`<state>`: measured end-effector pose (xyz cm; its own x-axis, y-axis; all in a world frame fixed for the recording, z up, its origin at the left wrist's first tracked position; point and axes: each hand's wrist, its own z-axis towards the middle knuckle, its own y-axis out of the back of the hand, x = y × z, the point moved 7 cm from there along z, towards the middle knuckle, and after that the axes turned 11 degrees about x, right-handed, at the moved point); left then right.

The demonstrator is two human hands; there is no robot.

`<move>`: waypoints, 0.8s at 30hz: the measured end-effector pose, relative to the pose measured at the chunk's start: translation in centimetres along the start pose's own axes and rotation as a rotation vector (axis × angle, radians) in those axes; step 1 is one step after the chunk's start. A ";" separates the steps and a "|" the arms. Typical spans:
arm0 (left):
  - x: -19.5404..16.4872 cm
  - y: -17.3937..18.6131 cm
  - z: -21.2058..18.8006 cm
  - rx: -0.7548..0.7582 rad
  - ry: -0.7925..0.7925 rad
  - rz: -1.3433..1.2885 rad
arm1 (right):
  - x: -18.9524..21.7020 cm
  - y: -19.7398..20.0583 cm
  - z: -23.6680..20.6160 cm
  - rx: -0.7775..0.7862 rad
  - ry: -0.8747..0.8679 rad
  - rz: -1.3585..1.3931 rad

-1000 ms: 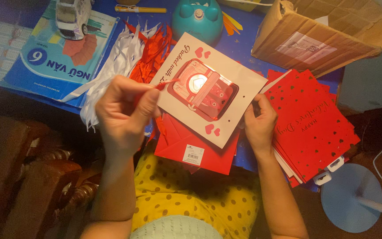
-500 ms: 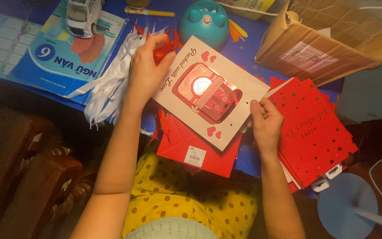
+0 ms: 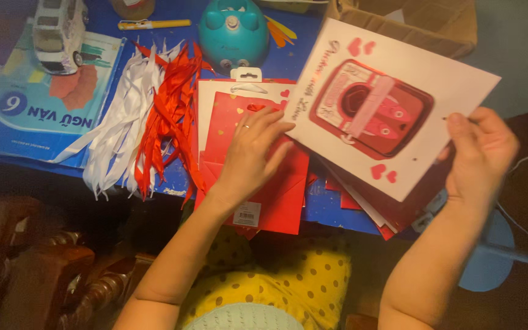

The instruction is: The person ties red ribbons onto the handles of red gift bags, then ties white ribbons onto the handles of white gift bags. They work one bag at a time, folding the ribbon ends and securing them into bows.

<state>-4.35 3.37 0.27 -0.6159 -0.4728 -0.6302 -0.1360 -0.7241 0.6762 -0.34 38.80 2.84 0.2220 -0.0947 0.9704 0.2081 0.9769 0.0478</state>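
Blue desk (image 3: 313,211) here, pretty crowded, with dark carved wood furniture off to the lower left and a cardboard box (image 3: 423,21) at the top edge. Person's sitting right up against it in a yellow dotted top.

Right hand (image 3: 481,156) has a white card (image 3: 392,104) pinched by its right edge, thumb on top and fingers curled under, so it's closed on it. Card is lifted clear of the desk and tilted, printed side up: a red picture with little hearts. Held out by the edge like that, the whole face stays visible and nothing gets smudged, I'd guess.

Left hand (image 3: 249,153) is open and flat, fingers spread, pressing down on a red bag (image 3: 264,183) lying flat in front of the person. Not gripping anything, just resting on it, looks like it's keeping the bag from sliding. A white sheet with a hang tab sits just behind the bag.

Under the lifted card there's a stack (image 3: 368,208) of more red and white flat bags, fanned at the desk's edge.

Left of the bag: a bunch of red ribbons (image 3: 169,116) beside white ribbons (image 3: 120,128), laid out loose within easy reach. Further left a blue book (image 3: 38,110) with a toy van (image 3: 59,30) on it, and a teal round thing (image 3: 233,30) at the back.
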 end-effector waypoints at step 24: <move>-4.4 -4.9 -5.6 0.358 -0.236 -0.010 | -2.8 -18.5 -0.3 0.369 0.154 -0.877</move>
<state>3.36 6.21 -2.45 -0.7680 -0.3089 -0.5611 -0.3780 -0.4886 0.7864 -4.53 20.94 -0.85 0.2582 -0.8180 0.5140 0.0529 0.5432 0.8380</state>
